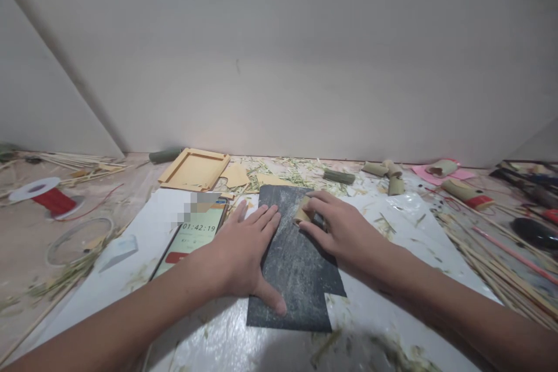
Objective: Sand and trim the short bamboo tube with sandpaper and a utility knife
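Observation:
A dark grey sheet of sandpaper [292, 279], with a notch cut from its near right corner, lies on the white sheet in front of me. My left hand [246, 250] rests flat along its left edge, fingers spread and thumb stretched over the near part. Toward the sheet's far right, my right hand [333, 224] grips a short bamboo piece [300, 213] between thumb and fingers. The bamboo piece sits against the dusty sandpaper surface, and its right side is hidden by my fingers.
Left of my left hand lies a phone [192, 238] showing a timer. Beyond it is a yellow tray [196, 168]. A red thread spool [54, 197] stands far left. Bamboo pieces [468, 193] and thin sticks [488, 267] lie right. Shavings [283, 168] litter the back, before a pale wall.

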{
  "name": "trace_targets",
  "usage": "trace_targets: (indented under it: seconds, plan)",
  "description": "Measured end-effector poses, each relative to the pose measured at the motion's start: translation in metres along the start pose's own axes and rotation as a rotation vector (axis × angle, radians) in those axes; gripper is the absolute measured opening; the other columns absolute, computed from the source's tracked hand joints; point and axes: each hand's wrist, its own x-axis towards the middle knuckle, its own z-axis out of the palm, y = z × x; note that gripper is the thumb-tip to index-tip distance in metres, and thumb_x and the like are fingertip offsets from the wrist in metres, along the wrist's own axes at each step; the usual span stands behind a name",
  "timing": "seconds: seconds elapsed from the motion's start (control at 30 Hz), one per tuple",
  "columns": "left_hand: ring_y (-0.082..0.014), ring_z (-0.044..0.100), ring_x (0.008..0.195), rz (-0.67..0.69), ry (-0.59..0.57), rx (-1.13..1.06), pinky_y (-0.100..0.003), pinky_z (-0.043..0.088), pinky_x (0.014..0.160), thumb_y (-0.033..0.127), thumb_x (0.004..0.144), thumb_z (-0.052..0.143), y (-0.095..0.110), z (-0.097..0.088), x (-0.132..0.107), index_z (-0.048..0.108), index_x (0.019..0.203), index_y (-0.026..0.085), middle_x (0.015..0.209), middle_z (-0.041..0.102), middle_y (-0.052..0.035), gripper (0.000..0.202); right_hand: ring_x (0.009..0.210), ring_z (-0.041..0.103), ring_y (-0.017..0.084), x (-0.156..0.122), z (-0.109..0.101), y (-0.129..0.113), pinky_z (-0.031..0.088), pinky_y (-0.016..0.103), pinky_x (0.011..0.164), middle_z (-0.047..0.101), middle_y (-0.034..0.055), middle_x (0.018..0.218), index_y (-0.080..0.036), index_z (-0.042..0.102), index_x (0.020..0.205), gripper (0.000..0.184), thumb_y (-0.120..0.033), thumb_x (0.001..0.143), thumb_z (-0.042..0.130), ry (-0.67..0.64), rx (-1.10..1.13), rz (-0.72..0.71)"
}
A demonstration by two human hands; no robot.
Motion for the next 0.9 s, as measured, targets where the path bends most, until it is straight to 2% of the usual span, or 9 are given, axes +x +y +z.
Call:
trace_targets:
  seconds: [0.17,0.3,0.43,0.47,0.6,0.73,0.77,0.83,0.9]
  plan:
    - [-0.0327,0.011,0.146,0.0,0.005,-0.002,-0.054,-0.006,0.116,0.078,0.061,0.056,-0.001,0.0,-0.001,0.014,0.152,0.012,0.157,0.011,-0.0142,0.119,0.1,0.055,0.02,-0.009,-0.001,-0.011,0.047,0.034,0.085,0.054,0.0075,0.113,-0.023,0.058,0.099,0.012,-0.024,0.087,0.056,-0.164,0.151,-0.129]
    - [-0.0329,0.01,0.146,0.019,0.007,0.003,-0.054,-0.007,0.116,0.078,0.062,0.054,-0.001,0.0,-0.001,0.013,0.152,0.011,0.157,0.01,-0.0143,0.119,0.092,0.055,0.022,-0.003,-0.002,-0.004,0.047,0.039,0.082,0.053,0.0097,0.105,-0.02,0.059,0.096,0.01,-0.024,0.088,0.054,0.016,0.041,0.054]
    - [-0.0335,0.012,0.145,0.01,0.002,0.008,-0.054,-0.007,0.116,0.079,0.062,0.054,0.0,-0.001,-0.001,0.017,0.151,0.01,0.157,0.013,-0.0162,0.119,0.088,0.054,0.018,-0.009,0.001,-0.013,0.049,0.032,0.076,0.051,0.0057,0.102,-0.023,0.06,0.09,0.006,-0.023,0.085,0.058,-0.219,0.172,-0.122]
    - [-0.0337,0.013,0.145,0.011,0.007,0.011,-0.054,-0.007,0.116,0.079,0.062,0.054,0.0,-0.001,-0.001,0.016,0.151,0.01,0.157,0.013,-0.0163,0.118,0.089,0.054,0.018,-0.01,0.001,-0.014,0.049,0.032,0.078,0.05,0.0056,0.103,-0.024,0.061,0.094,0.009,-0.023,0.086,0.058,-0.236,0.178,-0.114]
    - [-0.0342,0.011,0.145,0.026,0.008,0.022,-0.056,-0.007,0.115,0.079,0.063,0.053,0.0,-0.002,-0.002,0.015,0.151,0.009,0.157,0.012,-0.016,0.118,0.089,0.053,0.02,-0.01,0.003,-0.015,0.047,0.039,0.082,0.045,0.008,0.105,-0.023,0.06,0.104,0.017,-0.024,0.088,0.055,-0.016,0.028,0.077]
    - [-0.035,0.012,0.145,0.012,-0.006,0.019,-0.056,-0.006,0.115,0.081,0.062,0.052,0.0,-0.003,-0.002,0.017,0.151,0.01,0.157,0.013,-0.0162,0.119,0.078,0.052,0.015,-0.01,0.005,-0.014,0.048,0.032,0.071,0.044,0.0052,0.104,-0.024,0.06,0.098,0.013,-0.021,0.085,0.058,-0.285,0.127,-0.047]
    - [-0.0345,0.012,0.145,0.008,-0.005,0.017,-0.056,-0.006,0.115,0.081,0.062,0.052,0.0,-0.004,-0.002,0.016,0.151,0.01,0.157,0.012,-0.0163,0.119,0.079,0.053,0.015,-0.009,0.005,-0.013,0.048,0.032,0.073,0.044,0.0052,0.105,-0.024,0.06,0.099,0.014,-0.02,0.085,0.059,-0.258,0.133,-0.05]
    - [-0.0329,0.011,0.145,0.01,-0.005,0.011,-0.055,-0.008,0.115,0.081,0.063,0.051,0.001,-0.004,-0.002,0.015,0.151,0.009,0.157,0.01,-0.0164,0.12,0.084,0.053,0.017,-0.008,0.006,-0.01,0.047,0.035,0.077,0.044,0.0066,0.106,-0.022,0.059,0.097,0.01,-0.02,0.087,0.056,-0.085,0.084,0.042]
    - [-0.0321,0.012,0.146,0.01,-0.009,0.006,-0.054,-0.009,0.115,0.081,0.062,0.051,0.001,-0.005,-0.002,0.015,0.151,0.008,0.156,0.011,-0.0167,0.121,0.084,0.053,0.017,-0.009,0.006,-0.012,0.048,0.036,0.077,0.045,0.0082,0.108,-0.021,0.059,0.095,0.008,-0.021,0.088,0.055,-0.039,0.051,0.065]
